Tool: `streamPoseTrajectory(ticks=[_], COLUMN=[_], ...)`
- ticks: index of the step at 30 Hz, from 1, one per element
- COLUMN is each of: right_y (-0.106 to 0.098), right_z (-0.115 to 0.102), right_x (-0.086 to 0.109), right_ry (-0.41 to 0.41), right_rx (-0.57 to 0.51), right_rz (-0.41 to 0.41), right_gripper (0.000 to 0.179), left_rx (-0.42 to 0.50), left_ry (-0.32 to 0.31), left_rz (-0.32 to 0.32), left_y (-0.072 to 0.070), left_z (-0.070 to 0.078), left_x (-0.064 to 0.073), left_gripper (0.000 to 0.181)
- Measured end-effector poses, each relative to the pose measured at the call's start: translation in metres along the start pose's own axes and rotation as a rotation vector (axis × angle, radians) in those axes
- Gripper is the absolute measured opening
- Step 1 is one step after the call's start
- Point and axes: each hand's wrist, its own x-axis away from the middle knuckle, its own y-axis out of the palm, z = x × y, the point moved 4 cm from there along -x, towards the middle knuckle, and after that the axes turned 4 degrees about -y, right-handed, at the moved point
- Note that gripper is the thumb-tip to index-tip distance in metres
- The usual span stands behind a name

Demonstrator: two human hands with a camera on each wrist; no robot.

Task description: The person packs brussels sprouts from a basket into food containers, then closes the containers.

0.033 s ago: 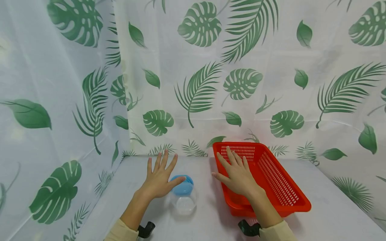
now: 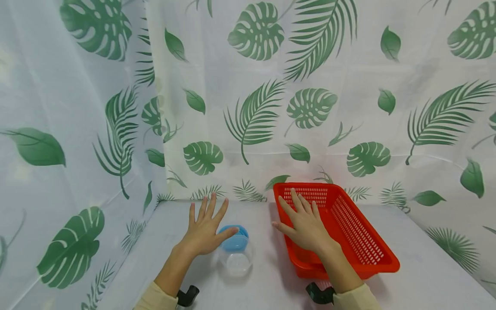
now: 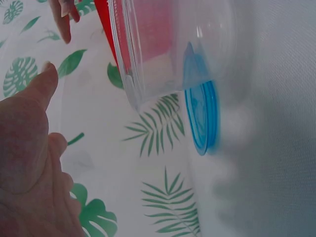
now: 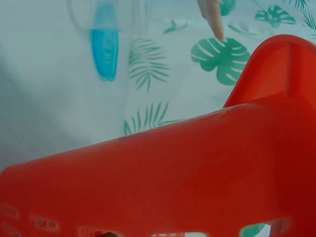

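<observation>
My left hand (image 2: 203,234) is held up with its fingers spread, and its thumb overlaps a blue lid (image 2: 243,231) in the head view. A clear plastic tub (image 2: 237,263) stands on the table just right of that hand, in front of the lid. Part of the lid (image 3: 210,118) shows through the tub's wall (image 3: 143,59) in the left wrist view. My right hand (image 2: 306,226), fingers also spread, hovers over the left side of a red plastic basket (image 2: 358,228). Neither hand holds anything. The basket's wall (image 4: 173,168) fills the lower right wrist view.
A white table (image 2: 267,267) lies under everything. Behind it and at the left hang white cloths (image 2: 255,69) with green leaf prints. Black camera mounts (image 2: 188,296) sit at both wrists, below beige sleeves (image 2: 356,298).
</observation>
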Motion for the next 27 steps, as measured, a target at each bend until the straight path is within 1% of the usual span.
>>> streamPoseTrajectory(ticks=[6,10,16,20,23,24,27], right_y=[-0.001,-0.003,-0.005,-0.006,-0.008,-0.01,-0.017], right_z=[-0.002,-0.003,-0.003,-0.004,-0.005,-0.005,-0.008], right_x=[0.001,0.002,0.001,0.001,0.0,0.0,0.001], right_ry=[-0.002,0.001,0.002,-0.002,-0.003,-0.005,-0.007], right_rx=[0.029,0.034,0.038,0.025,-0.006,-0.02,-0.074], right_rz=[0.016,0.016,0.025,0.02,0.025,0.029,0.044], right_gripper=[0.086,0.086,0.086,0.086,0.086,0.086,0.086], left_rx=[0.016,0.009,0.015,0.024,0.102,0.143,0.288], left_ry=[0.007,0.008,0.031,0.031,0.052,0.061,0.098], left_rz=[0.0,-0.018,0.013,0.026,0.042,0.036,-0.014], left_y=[0.002,0.003,0.0,0.001,0.004,0.005,0.01], left_z=[0.001,0.002,0.005,0.002,-0.003,-0.005,-0.012], left_x=[0.0,0.0,0.0,-0.001,-0.001,0.0,0.003], left_gripper=[0.093,0.092,0.091,0.086,0.078,0.076,0.068])
